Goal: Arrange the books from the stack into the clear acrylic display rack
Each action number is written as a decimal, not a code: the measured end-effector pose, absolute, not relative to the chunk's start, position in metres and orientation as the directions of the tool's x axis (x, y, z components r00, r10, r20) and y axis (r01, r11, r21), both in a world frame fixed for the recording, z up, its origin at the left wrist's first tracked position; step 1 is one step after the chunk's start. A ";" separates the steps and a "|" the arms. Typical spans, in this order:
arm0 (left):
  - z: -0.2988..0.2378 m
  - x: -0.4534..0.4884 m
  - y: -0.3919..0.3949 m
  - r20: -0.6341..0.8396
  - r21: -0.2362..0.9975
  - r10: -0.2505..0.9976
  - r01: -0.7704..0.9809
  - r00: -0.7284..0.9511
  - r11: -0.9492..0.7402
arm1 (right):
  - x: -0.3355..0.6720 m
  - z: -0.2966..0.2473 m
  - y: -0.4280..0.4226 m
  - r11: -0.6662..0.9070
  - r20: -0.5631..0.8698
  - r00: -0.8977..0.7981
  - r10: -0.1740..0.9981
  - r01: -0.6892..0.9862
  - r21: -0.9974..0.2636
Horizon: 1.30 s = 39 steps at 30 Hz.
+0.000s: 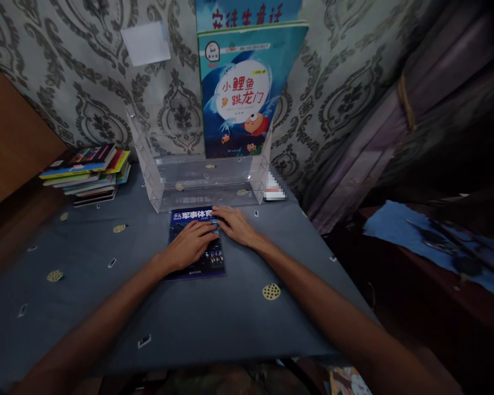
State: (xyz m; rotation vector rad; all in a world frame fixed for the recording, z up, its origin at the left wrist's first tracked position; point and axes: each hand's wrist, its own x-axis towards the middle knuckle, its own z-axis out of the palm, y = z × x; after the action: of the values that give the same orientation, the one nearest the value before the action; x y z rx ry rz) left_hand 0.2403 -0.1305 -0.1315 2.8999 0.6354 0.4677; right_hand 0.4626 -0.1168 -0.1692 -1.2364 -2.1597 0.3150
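A dark blue magazine with white Chinese characters along its top (208,266) lies flat on the table, just in front of a clear acrylic book stand (152,184). My left hand (193,241) rests across the cover, fingers stretched out. Over the magazine's top right corner and right edge lies my right hand (234,225), its fingers extended too. Part of the cover is hidden under both hands. On the stand's right side, a teal picture book with an orange fish (242,93) stands upright, and another blue book (251,13) shows behind and above it.
To the left, a stack of books (84,170) sits by the patterned wall. A white paper (146,44) is above the stand's left side. Beyond the table's right edge are a tied curtain (354,148) and a blue cloth (395,219) with dark tools on it.
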 end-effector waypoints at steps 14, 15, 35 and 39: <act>-0.122 0.242 -0.148 0.242 0.179 0.354 0.317 0.903 -0.931 | 0.462 -0.165 -0.120 0.535 0.401 -0.370 0.838 0.699 -0.474; -0.121 0.243 -0.149 0.242 0.157 0.349 0.318 0.905 -0.935 | 0.461 -0.164 -0.120 0.537 0.402 -0.372 0.837 0.701 -0.469; -0.127 0.234 -0.182 0.288 0.079 0.224 0.210 0.931 -0.974 | 0.449 -0.160 -0.143 0.499 0.373 -0.369 0.851 0.788 -0.360; -0.132 0.233 -0.185 0.320 -0.021 0.170 0.187 0.932 -0.982 | 0.449 -0.159 -0.166 0.521 0.371 -0.393 0.842 0.772 -0.365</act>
State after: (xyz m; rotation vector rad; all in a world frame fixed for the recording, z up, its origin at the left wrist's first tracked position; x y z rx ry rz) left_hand 0.2329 -0.1848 -0.1324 3.1378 0.2902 0.5124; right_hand 0.4490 -0.1663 -0.1594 -1.3125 -2.2513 0.1805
